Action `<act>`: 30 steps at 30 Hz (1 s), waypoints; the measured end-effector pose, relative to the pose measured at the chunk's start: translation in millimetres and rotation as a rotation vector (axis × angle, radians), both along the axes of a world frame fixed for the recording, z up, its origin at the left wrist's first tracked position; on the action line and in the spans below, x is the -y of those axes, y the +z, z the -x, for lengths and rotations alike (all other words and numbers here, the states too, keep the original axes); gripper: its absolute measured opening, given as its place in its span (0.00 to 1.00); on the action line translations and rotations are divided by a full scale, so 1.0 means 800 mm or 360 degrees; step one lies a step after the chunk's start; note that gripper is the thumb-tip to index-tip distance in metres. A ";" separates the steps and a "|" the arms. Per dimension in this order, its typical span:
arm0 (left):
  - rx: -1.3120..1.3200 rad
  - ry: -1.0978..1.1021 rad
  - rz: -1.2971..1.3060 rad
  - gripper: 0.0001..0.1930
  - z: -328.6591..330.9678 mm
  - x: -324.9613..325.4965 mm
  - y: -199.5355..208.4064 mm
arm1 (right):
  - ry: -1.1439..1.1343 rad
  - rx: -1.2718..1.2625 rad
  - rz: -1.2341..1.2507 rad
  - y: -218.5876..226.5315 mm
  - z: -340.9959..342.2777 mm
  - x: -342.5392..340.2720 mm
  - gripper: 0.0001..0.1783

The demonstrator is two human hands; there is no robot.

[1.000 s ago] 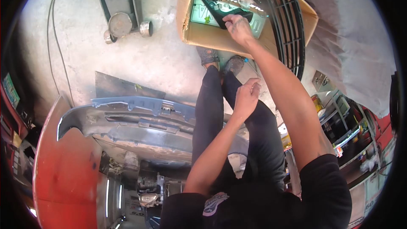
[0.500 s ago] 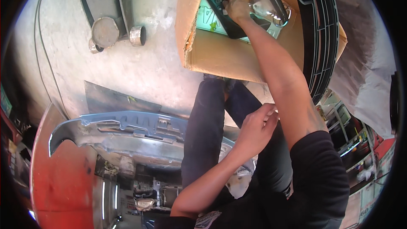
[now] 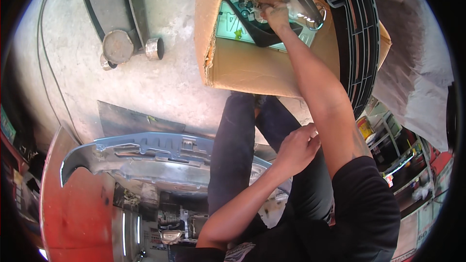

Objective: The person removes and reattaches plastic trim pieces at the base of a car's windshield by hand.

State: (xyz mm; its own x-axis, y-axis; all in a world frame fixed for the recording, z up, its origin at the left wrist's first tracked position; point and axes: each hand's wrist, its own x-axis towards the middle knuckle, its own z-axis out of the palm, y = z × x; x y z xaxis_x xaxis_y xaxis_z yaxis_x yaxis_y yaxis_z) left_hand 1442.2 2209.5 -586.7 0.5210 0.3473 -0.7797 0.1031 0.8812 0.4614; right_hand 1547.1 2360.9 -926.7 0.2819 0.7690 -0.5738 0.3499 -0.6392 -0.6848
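My right hand point(image 3: 277, 15) reaches into a cardboard box point(image 3: 252, 75), its fingers bent together at a scatter of small dark and pale clips point(image 3: 250, 4). Whatever lies between its fingertips is too small to make out. Beneath the hand lies a black angled trim piece point(image 3: 268, 35), on top of a pale green plate point(image 3: 227, 25). My left hand point(image 3: 297, 150) is held above my legs beside my right forearm, fingers curled closed. A tiny pale bit shows at its fingertips, but its kind cannot be made out.
A long black grille point(image 3: 361, 34) stands along the box's right side. At the lower left, a blue-grey bumper point(image 3: 155, 153) lies beside a red panel point(image 3: 73, 208). Metal pieces with round ends point(image 3: 118, 47) rest on the concrete floor. A cluttered rack point(image 3: 398, 160) is at the right.
The view has shifted slightly, so the box and floor things sit lower and more to the left. My right hand stays among the clips; my left hand remains curled.
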 end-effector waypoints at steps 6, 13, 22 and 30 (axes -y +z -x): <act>0.0003 0.0054 -0.0166 0.15 0.002 0.008 -0.006 | 0.0156 0.0050 -0.0035 -0.011 0.006 -0.017 0.15; 0.0102 0.0064 -0.0219 0.15 0.009 -0.004 0.001 | 0.0815 0.0869 -0.0227 -0.080 -0.030 -0.025 0.17; 0.0019 0.0129 -0.0299 0.14 0.023 -0.016 0.003 | 0.0664 0.1128 -0.0578 0.002 0.040 -0.078 0.17; -0.0101 0.0073 -0.0340 0.14 0.034 -0.018 0.000 | 0.0989 0.0669 0.0147 -0.020 0.058 -0.107 0.38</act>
